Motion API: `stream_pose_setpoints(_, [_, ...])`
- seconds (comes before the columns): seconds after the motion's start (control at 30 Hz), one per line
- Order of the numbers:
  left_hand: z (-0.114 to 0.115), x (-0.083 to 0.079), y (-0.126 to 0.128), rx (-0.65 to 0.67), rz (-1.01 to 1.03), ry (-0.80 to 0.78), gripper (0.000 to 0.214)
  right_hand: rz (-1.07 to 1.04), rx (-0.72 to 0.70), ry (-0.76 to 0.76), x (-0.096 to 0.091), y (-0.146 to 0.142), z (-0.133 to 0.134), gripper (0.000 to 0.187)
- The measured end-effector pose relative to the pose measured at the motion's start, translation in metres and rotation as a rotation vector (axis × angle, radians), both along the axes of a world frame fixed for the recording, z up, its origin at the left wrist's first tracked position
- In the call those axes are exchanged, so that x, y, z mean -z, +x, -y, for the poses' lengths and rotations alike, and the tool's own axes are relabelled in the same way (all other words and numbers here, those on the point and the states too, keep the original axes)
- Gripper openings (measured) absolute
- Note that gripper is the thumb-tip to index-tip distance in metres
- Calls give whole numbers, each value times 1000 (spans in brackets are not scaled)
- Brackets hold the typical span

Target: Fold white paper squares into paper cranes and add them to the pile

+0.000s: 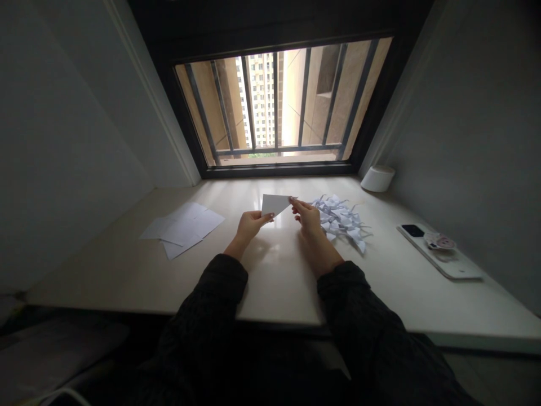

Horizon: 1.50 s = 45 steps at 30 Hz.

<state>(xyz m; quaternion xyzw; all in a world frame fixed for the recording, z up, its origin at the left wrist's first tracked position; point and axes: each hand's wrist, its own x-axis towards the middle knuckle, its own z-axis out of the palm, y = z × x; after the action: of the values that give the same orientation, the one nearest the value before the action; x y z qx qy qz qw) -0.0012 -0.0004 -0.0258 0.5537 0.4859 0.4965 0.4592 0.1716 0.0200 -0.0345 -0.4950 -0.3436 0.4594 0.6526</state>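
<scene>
Between my hands is a folded piece of white paper (pixel 274 204), lifted above the sill and narrowing to a point at its right end. My left hand (pixel 252 223) pinches its lower left edge, thumb on top. At the pointed right corner, the fingertips of my right hand (pixel 306 214) are closed on the paper. Just beyond my right hand lies a heap of folded white paper cranes (pixel 341 220), partly hidden by that hand. Several flat sheets of white paper (pixel 186 225) overlap to the left of my left hand.
The pale windowsill (pixel 270 282) runs beneath everything, its front edge close to my body. A barred window (pixel 274 107) stands behind it. At the back right is a white rounded object (pixel 377 179). A phone (pixel 439 254) with a round grip lies far right.
</scene>
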Motion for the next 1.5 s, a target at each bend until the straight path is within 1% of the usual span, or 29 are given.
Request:
stream_pose_setpoints(0.13, [-1,1,-1,6,6,-5,36,-20,6,0,-1,-3,1,39])
stream_pose_setpoints(0.27, [-4,5,-3,12,15,-5,37,-84,16,27,-4,-2,0,34])
stream_pose_setpoints(0.33, [-7,7,-6,4,-1,-4,38,-135,65,23,-4,3,-2,30])
stream_pose_setpoints(0.43, [-10,7,-12,-58,-15,-10,37,-214,188,-15,-4,13,-7,22])
stream_pose_setpoints(0.5, [-10,4,-14,-100,-12,-14,37,-231,207,-16,-4,17,-9,22])
stream_pose_setpoints(0.57, [-8,0,-14,-110,-8,-12,36,-199,160,15,-4,15,-8,27])
stream_pose_setpoints(0.67, [-6,-3,-13,-77,-11,9,35,-61,4,71,-7,4,-3,41])
stream_pose_setpoints(0.77, [-8,-1,-14,-40,-123,86,33,74,-140,38,-9,-3,2,54])
stream_pose_setpoints(0.8, [-9,0,-15,-40,-184,119,32,110,-199,14,-9,-4,4,53])
stream_pose_setpoints(0.9, [-10,0,-18,-44,-346,186,29,210,-357,-38,-8,-2,7,40])
stream_pose_setpoints(0.97, [-8,-1,-18,-45,-394,199,26,258,-396,-47,-6,1,8,36])
stream_pose_setpoints(1.03, [-4,-4,-17,-71,-402,201,25,284,-398,-44,-5,3,7,34])
stream_pose_setpoints(1.13, [-1,-4,-13,-197,-320,231,28,255,-365,-13,-5,0,7,32])
stream_pose_setpoints(1.2, [-2,-2,-10,-278,-205,259,40,169,-310,11,-5,-5,8,31])
stream_pose_setpoints(1.23, [-3,0,-9,-288,-135,257,48,108,-276,3,-5,-9,10,31])
stream_pose_setpoints(1.27, [-4,2,-7,-268,-60,235,54,38,-261,-17,-5,-14,11,32])
stream_pose_setpoints(1.3, [-6,3,-5,-228,12,202,55,-28,-275,-43,-4,-18,13,32])
stream_pose_setpoints(1.37, [-7,6,-2,-115,117,147,45,-131,-326,-100,-3,-27,16,33])
stream_pose_setpoints(1.43, [-7,7,1,-78,144,146,35,-188,-357,-146,-2,-33,18,34])
stream_pose_setpoints(1.5, [-5,7,3,-89,133,146,29,-203,-388,-157,-1,-36,20,34])
